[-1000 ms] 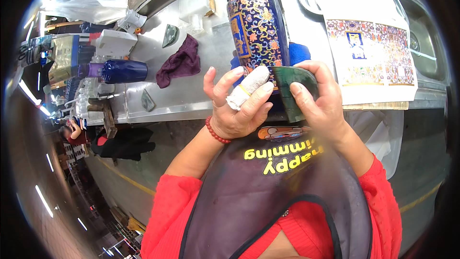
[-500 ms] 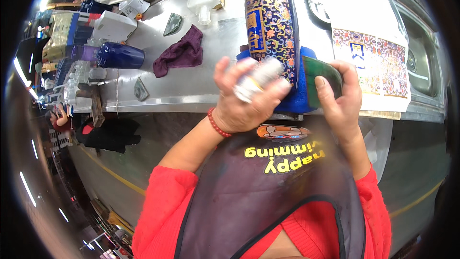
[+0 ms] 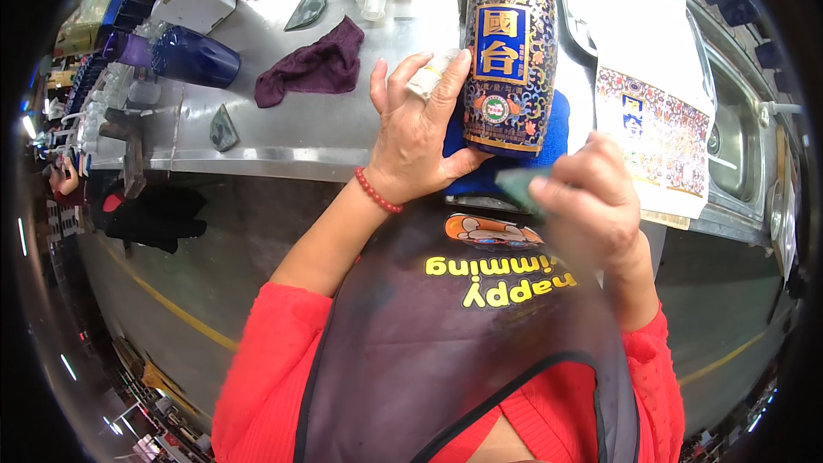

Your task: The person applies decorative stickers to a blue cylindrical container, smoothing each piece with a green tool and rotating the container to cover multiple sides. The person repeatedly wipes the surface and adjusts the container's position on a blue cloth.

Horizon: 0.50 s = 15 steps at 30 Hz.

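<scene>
A dark blue bottle (image 3: pixel 510 60) with a colourful floral wrap and a blue-and-gold front panel lies on a blue pad (image 3: pixel 555 124). My left hand (image 3: pixel 420 120) is at its lower left, thumb by the base and index finger along the side, gripping it there. White wrapping (image 3: pixel 431 74) shows around one of the left fingers. Closed around a flat green scraper (image 3: pixel 519 189), my right hand (image 3: pixel 596 201) hovers just below the bottle's lower right. This hand is smeared by motion, and its fingers cover part of the scraper.
A crumpled purple cloth (image 3: pixel 315 64) and two glass-like green pieces (image 3: pixel 306 10) lie on the metal table (image 3: pixel 283 141). A blue cup-like vessel (image 3: pixel 195 57) is at left. On the right, printed floral sheets (image 3: pixel 656 133) lie beside a sink (image 3: pixel 737 137).
The bottle has turned so its front panel faces up. My left hand has come against its side. My right hand has pulled the scraper toward me, below the bottle.
</scene>
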Motion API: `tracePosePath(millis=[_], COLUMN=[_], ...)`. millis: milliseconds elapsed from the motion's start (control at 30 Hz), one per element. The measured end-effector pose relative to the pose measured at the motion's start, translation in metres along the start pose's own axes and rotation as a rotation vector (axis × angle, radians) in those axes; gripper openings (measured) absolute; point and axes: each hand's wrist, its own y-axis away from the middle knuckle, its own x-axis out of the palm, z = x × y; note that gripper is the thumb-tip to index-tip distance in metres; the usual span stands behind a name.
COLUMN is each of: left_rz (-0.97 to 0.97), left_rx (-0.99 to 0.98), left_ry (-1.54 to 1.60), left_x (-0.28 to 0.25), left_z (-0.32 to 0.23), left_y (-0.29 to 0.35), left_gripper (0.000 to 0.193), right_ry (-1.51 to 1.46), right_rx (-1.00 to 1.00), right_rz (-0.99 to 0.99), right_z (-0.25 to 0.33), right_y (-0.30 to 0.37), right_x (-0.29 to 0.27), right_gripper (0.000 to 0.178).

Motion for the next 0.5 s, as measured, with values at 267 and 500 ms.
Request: tracePosePath(millis=[267, 500], left_rz=[0.004, 0.025], left_rx=[0.095, -0.114], left_ry=[-0.103, 0.59], left_x=[-0.007, 0.018], left_z=[0.001, 0.016], left_y=[-0.002, 0.008], left_gripper=[0.104, 0.085], right_ry=[0.018, 0.037], right_rx=[0.025, 0.081], right_rz=[-0.047, -0.093], right_z=[0.0, -0.004], right_y=[-0.001, 0.006], right_x=[0.001, 0.002], right_gripper=[0.033, 0.035])
